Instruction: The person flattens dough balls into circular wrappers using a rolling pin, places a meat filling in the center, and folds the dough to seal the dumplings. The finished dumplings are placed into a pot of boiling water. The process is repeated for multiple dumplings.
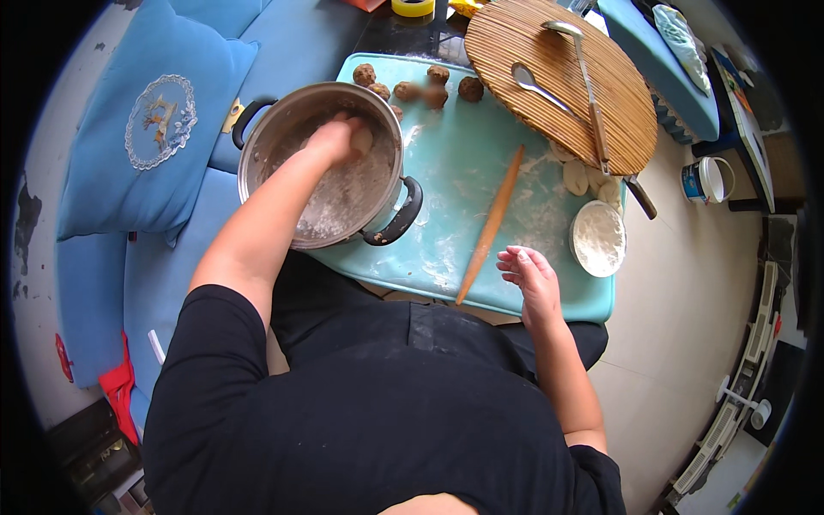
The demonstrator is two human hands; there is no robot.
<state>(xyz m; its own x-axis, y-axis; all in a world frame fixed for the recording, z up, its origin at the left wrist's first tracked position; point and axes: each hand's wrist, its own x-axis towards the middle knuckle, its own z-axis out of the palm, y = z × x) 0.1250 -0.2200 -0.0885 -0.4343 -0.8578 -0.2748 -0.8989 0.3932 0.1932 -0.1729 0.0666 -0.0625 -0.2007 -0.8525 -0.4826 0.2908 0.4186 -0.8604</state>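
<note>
In the head view, my left hand (337,137) is down inside the steel pot (264,146), which sits across the left edge of the teal surface (451,184). A pale, rounded lump (362,141) shows at the right side of those fingers, toward the pot's far right wall; blur and the angle hide the fingertips, so I cannot tell whether I am pinching it or only touching it. The lump looks too round to have a clear long axis, and my left hand is by far the nearer one. My right hand (530,276) hangs over the near edge of the surface, toward its near right corner, fingers loosely curled with gaps between them and nothing held. Just to its left, not touching, lies the wooden rolling pin (493,225), its long axis running from the near edge toward the far side and leaning right as it goes. The pin thus lies between my right hand and the pot, while the white bowl (573,240) of flour (599,244) stands farther right, by the right edge.
</note>
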